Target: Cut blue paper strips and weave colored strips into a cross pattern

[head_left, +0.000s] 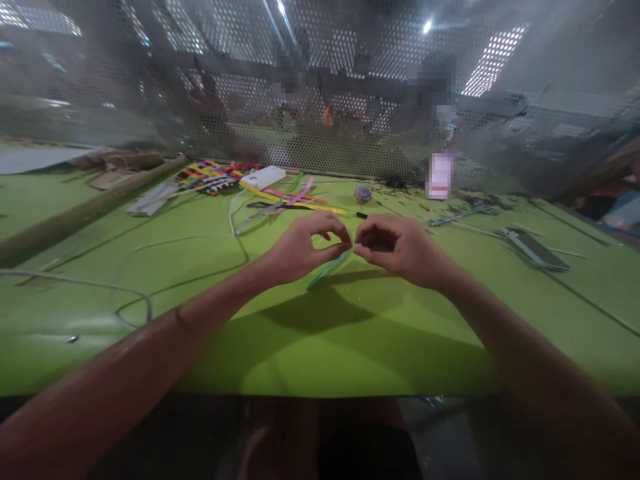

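My left hand [305, 247] is closed in a pinch, thumb against fingertips, above the middle of the green table. From its fingertips a thin teal strip [326, 271] slants down to the left, close over the tabletop. Almost touching it, my right hand [395, 245] is also closed in a pinch, its fingers curled. Whatever lies between the right fingertips is too small to make out. Just behind the right hand a dark, pen-like stick [361, 215] pokes out on the table.
Behind the hands lie coloured strips [300, 197], a white power bank [263, 177] with a cable [233, 213], a woven multicoloured piece [207, 177] and a speckled ball [363, 194]. A grey flat bar [535, 249] lies right. Perforated metal mesh [320, 143] rises behind the green table [350, 367].
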Demonstrator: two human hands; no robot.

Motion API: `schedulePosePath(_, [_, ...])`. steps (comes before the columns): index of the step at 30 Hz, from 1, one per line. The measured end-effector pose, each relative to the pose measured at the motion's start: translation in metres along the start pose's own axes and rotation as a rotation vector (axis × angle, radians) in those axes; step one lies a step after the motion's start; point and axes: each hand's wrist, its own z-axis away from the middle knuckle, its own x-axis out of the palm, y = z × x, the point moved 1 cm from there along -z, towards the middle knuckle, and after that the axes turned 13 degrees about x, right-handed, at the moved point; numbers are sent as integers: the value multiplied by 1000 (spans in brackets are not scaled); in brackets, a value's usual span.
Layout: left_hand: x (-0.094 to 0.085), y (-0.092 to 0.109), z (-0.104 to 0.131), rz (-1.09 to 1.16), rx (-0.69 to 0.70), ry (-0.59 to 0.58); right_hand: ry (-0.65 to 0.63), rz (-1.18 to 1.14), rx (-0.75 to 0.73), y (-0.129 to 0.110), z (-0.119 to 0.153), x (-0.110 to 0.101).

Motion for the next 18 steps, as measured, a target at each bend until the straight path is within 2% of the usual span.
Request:
schedulePosePath(5, [2, 1, 0, 147, -151, -22, -6, 5, -31, 2, 1, -10])
schedulePosePath(10, [2, 2, 0, 267, -247, 49, 13, -32, -4, -4, 3, -16])
schedulePosePath(13, [4, 5, 0, 319, -283, 80, 65, -107, 22, -8, 5, -13])
schedulePosePath(18, [5, 13, -3, 381, -279, 103, 78, -33, -12, -15, 9, -7])
